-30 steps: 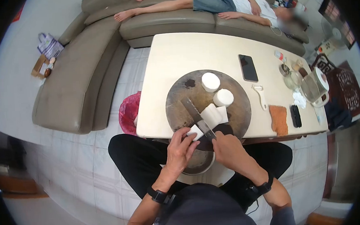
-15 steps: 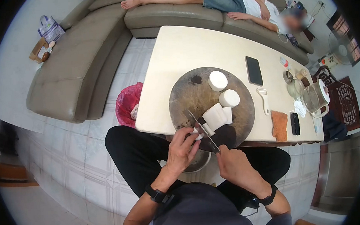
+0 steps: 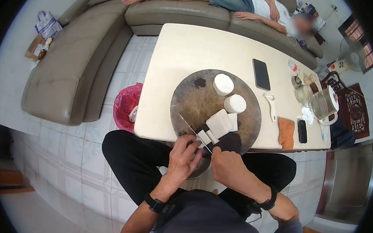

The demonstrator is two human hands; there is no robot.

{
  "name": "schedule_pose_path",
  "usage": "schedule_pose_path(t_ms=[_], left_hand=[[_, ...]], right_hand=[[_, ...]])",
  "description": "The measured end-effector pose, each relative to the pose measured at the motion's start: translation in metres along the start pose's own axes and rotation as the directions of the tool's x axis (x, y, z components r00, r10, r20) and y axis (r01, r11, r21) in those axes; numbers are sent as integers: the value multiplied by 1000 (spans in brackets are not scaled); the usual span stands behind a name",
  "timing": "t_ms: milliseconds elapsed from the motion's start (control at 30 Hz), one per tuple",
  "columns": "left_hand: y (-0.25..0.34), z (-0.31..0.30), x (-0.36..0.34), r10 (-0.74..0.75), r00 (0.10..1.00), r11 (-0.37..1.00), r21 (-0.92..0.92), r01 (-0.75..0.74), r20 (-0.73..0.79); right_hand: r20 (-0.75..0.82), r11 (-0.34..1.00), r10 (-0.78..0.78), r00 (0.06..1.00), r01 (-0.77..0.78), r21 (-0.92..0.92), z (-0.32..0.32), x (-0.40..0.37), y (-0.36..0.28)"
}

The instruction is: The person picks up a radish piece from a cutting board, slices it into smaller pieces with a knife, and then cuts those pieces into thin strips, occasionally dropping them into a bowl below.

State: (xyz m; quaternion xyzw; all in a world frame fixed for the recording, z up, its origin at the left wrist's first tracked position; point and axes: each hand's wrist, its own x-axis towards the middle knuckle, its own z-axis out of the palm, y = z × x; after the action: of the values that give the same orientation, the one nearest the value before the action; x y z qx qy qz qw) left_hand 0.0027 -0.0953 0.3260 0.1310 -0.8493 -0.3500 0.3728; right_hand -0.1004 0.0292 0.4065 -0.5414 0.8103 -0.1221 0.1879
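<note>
One knife (image 3: 192, 130), right hand (image 3: 229, 168); left hand (image 3: 181, 158) at slice (image 3: 203, 137)

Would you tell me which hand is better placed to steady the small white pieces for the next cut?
Left, probably. The right hand is closed on the knife, its blade lying across the cutting board, while the left hand holds no tool and its fingers lie at the small white pieces.

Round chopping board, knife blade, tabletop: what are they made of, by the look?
Round brown chopping board: likely wood, matte, scored pale by cuts, with dark stains. Thin grey knife blade, held by the right hand: probably steel, dull sheen. Cream tabletop: smooth, slightly glossy, perhaps stone or laminate; the look leaves it open.
</note>
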Motion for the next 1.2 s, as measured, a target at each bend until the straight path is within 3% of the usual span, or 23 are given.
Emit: schedule_pose_path(t_ms=[133,333,367,400,433,533,600,633,700,767,833,1100,1200], left_hand=[[0,-1,-1,-4,999,1000,25,3,39],[4,2,-5,-51,999,999,3,51,9],[4,2,-4,-89,996,996,-24,89,-12],[3,3,-4,-71,997,997,-12,70,-41],[2,3,-1,-64,997,998,-3,64,-48],[8,1,9,-37,999,998,50,38,-28],[24,-5,22,7,997,968,250,-25,73],[27,-6,25,19,997,965,258,-39,80],[32,-6,26,-119,962,934,357,23,247],[25,0,26,-92,964,933,360,-5,251],[20,3,30,-189,953,954,276,120,237],[0,11,73,-76,975,959,283,14,208],[18,9,73,-26,986,919,392,-41,164]], right_hand=[[-44,1000,17,999,-16,8,5,11,-3],[-171,994,-100,980,106,24,7,9,27],[-57,914,44,997,-17,406,-7,5,30],[112,685,129,985,-170,708,-19,0,34],[116,600,171,978,-197,775,-31,-6,37],[-38,573,235,971,-107,812,-40,-7,61],[-79,554,251,965,-77,829,-45,-5,74],[-105,541,270,957,-61,839,-47,-4,80],[-120,529,272,955,-45,847,-44,-3,91],[-126,510,297,946,-46,859,-39,-3,98],[-141,488,281,949,-15,873,-36,-3,101],[-205,451,309,929,46,891,-45,-6,100],[-198,421,375,905,24,907,-47,-7,100]])
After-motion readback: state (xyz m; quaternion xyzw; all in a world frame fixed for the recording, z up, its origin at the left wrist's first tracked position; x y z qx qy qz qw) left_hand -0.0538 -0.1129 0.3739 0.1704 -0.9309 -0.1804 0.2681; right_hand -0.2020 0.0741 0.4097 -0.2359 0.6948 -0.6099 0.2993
